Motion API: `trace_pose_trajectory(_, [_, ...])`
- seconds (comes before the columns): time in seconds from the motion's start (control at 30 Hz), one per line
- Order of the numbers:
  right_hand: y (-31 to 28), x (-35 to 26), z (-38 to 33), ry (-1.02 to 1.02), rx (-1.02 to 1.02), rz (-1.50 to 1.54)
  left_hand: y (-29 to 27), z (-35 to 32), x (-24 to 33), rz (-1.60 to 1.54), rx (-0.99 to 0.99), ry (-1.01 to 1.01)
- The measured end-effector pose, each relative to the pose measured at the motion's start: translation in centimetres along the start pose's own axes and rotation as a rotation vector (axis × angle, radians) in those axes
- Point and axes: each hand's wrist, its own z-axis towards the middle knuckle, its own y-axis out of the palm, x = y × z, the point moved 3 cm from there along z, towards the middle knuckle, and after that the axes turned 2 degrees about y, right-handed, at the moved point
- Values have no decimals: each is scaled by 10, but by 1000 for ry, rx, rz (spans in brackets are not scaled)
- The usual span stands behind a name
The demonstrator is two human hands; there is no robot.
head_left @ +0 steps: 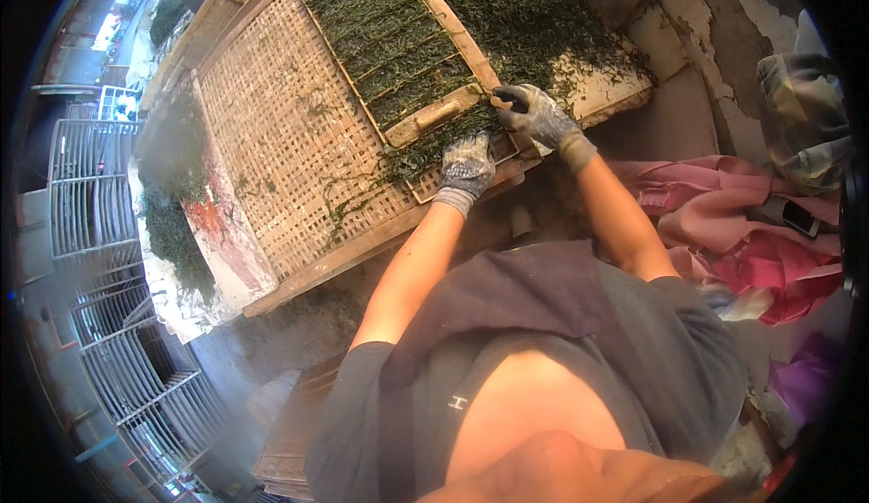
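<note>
Both my hands wear grey-white work gloves at the near end of a slatted wooden frame (367, 112) filled with dark green, seaweed-like strands (385, 37). My left hand (468, 166) rests on loose strands at the frame's near end, its fingers laid forward and partly sunk among them. A wooden bar (433, 115) lies across the frame just beyond it. My right hand (536, 115) is at the frame's right rail, beside the bar's right end. Its dark-tipped fingers are bent with a gap to the thumb, and I see nothing held between them.
The frame lies on a woven bamboo mat (294, 114) with a wooden rim. More green strands are heaped on a board (615, 91) at the right and on a white sheet (167, 299) at the left. Pink cloth (715, 195) with a phone (800, 219) lies to my right. Metal racks (95, 163) stand far left.
</note>
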Motion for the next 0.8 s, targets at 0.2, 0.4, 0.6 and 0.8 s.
trace_pose_trajectory(0.2, [26, 1, -21, 13, 89, -452, 11, 7, 2, 25, -71, 24])
trace_pose_trajectory(0.4, [54, -110, -25, -225, -380, -47, 46, -12, -29, -105, -44, -36])
trace_pose_trajectory(0.6, [54, 30, 18, 38, -158, 527, -35, -18, -7, -41, 66, 188])
trace_pose_trajectory(0.8, [83, 4, 14, -215, -202, 44, -116, -129, -97, 178, 201, -35])
